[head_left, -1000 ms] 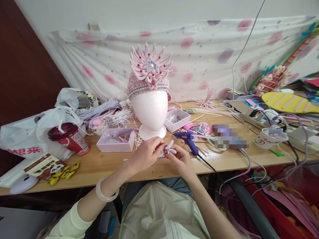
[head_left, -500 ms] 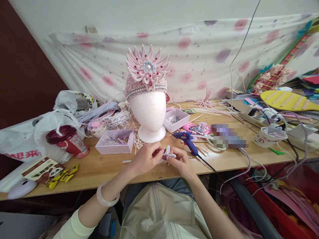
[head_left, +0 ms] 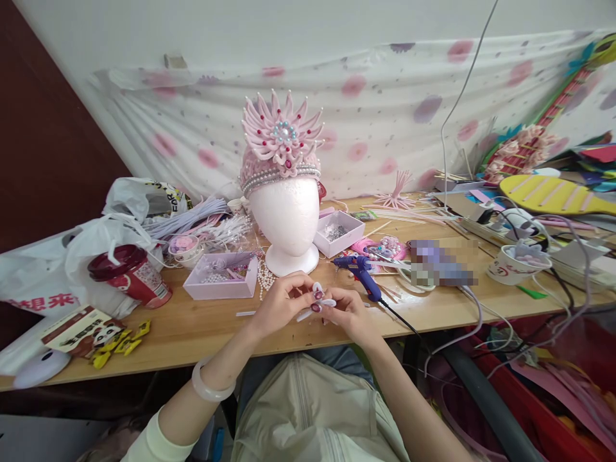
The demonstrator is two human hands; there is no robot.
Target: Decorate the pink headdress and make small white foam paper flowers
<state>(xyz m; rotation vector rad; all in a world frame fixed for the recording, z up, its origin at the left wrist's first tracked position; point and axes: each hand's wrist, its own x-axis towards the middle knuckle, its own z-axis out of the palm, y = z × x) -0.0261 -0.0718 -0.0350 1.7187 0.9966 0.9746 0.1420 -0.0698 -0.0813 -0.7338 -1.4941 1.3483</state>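
Observation:
A small white petalled piece (head_left: 328, 302), which looks like a pipe-cleaner flower, is held just over the table's front part. My left hand (head_left: 285, 303) pinches it from the left between thumb and fingertips. From the right, the fingers of my right hand (head_left: 350, 314) close on it too. The fingertips, with dark red nails, hide its middle. Behind my hands stands a white foam head (head_left: 283, 218) wearing a pink crown (head_left: 283, 138) with pearls and red beads. A blue glue gun (head_left: 362, 276) lies right of it, apart from my hands.
Lilac boxes of beads stand left (head_left: 221, 294) and right (head_left: 344, 242) of the foam head. A red drink cup (head_left: 139, 282), candies (head_left: 115, 343) and plastic bags fill the left side. On the right are a paper cup (head_left: 513, 276), cables and a power strip (head_left: 481, 231).
The white flower has turned between my fingers, its petals now pointing more up and sideways. My hands stay at about the same place; the view has shifted slightly.

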